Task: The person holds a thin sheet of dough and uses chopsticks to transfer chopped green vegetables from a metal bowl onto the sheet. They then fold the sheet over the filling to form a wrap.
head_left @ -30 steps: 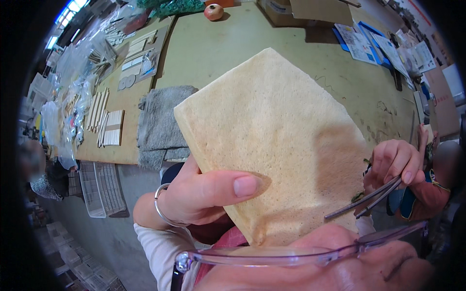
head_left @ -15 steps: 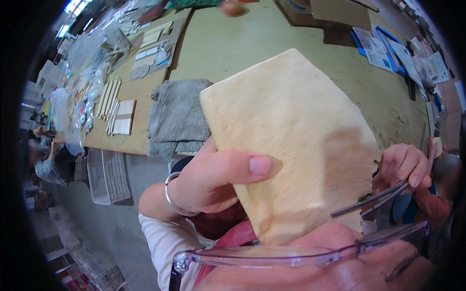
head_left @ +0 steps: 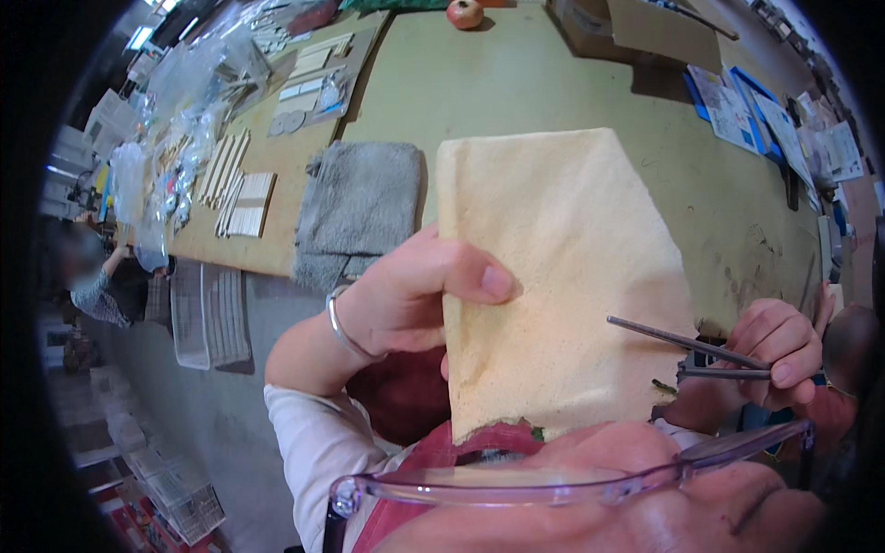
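Note:
My left hand grips the left edge of a pale yellow cloth, thumb on its front, and holds it up close to the camera. A silver bangle circles that wrist. My right hand is closed around a pair of thin metal tweezers, whose tips point left and lie against the cloth's right side. The cloth hides much of the green table behind it. Clear-framed glasses fill the lower edge.
A grey towel lies on the table left of the cloth. Wooden strips and plastic bags sit on a brown board at the far left. A red round fruit, a cardboard box and printed papers lie at the back. Another person is far left.
The cloth has turned from a diamond tilt to nearly upright and shifted right. My right hand has brought the tweezers leftward onto the cloth's right side.

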`<move>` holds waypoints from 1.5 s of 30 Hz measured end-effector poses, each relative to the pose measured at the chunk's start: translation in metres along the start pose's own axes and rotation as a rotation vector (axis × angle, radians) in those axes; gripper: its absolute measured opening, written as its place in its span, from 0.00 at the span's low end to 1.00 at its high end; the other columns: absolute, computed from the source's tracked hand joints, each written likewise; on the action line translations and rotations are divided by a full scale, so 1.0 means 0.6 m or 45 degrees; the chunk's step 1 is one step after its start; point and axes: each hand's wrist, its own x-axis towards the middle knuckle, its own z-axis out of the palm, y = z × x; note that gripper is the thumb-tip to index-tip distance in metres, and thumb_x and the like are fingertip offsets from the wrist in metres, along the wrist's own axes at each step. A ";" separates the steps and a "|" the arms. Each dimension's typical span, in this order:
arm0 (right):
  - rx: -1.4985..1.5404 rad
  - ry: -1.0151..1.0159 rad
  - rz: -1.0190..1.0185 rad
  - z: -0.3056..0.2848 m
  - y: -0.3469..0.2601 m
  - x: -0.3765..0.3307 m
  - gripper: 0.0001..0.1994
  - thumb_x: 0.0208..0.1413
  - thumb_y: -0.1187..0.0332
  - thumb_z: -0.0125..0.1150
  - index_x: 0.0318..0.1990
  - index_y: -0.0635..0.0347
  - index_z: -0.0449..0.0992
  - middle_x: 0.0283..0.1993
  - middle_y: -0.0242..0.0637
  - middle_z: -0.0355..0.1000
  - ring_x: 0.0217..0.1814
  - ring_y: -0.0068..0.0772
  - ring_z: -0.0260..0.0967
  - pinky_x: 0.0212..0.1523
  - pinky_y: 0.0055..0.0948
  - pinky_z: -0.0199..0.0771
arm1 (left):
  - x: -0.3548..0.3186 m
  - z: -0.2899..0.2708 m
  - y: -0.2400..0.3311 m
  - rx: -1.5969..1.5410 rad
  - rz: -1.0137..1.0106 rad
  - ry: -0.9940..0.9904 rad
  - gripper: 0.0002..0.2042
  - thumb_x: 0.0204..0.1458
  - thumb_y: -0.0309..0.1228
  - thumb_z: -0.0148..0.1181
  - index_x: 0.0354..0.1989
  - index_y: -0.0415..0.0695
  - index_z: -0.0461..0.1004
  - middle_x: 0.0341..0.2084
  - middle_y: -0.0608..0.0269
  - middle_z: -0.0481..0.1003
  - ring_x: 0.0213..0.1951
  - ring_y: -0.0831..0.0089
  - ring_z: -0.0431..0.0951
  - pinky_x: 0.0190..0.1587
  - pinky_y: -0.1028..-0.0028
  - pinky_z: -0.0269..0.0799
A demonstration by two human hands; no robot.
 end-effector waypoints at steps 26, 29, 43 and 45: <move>0.138 -0.404 0.093 -0.030 -0.001 0.023 0.18 0.64 0.54 0.52 0.42 0.62 0.76 0.33 0.42 0.74 0.25 0.32 0.75 0.25 0.27 0.79 | 0.004 0.026 -0.001 0.078 0.133 -0.012 0.24 0.49 0.26 0.56 0.56 0.32 0.64 0.47 0.53 0.73 0.48 0.68 0.77 0.50 0.68 0.75; 0.121 -0.388 0.093 -0.031 0.007 0.020 0.18 0.64 0.53 0.52 0.42 0.62 0.76 0.32 0.42 0.73 0.24 0.31 0.74 0.24 0.26 0.77 | -0.001 0.028 -0.001 0.100 0.183 0.041 0.23 0.49 0.25 0.56 0.56 0.32 0.64 0.47 0.53 0.73 0.47 0.68 0.77 0.50 0.68 0.75; -0.328 0.837 0.493 0.025 0.068 -0.048 0.19 0.68 0.60 0.40 0.37 0.67 0.72 0.27 0.41 0.66 0.24 0.26 0.64 0.19 0.22 0.65 | 0.101 -0.107 0.056 0.159 0.469 0.437 0.19 0.53 0.31 0.54 0.51 0.30 0.67 0.46 0.49 0.75 0.45 0.61 0.79 0.52 0.64 0.74; -0.605 0.907 0.708 0.025 0.073 -0.052 0.18 0.67 0.63 0.42 0.35 0.70 0.72 0.26 0.41 0.67 0.23 0.24 0.65 0.20 0.21 0.65 | 0.117 -0.133 0.060 0.129 0.448 0.489 0.19 0.54 0.31 0.53 0.51 0.30 0.68 0.47 0.50 0.75 0.47 0.61 0.78 0.53 0.66 0.73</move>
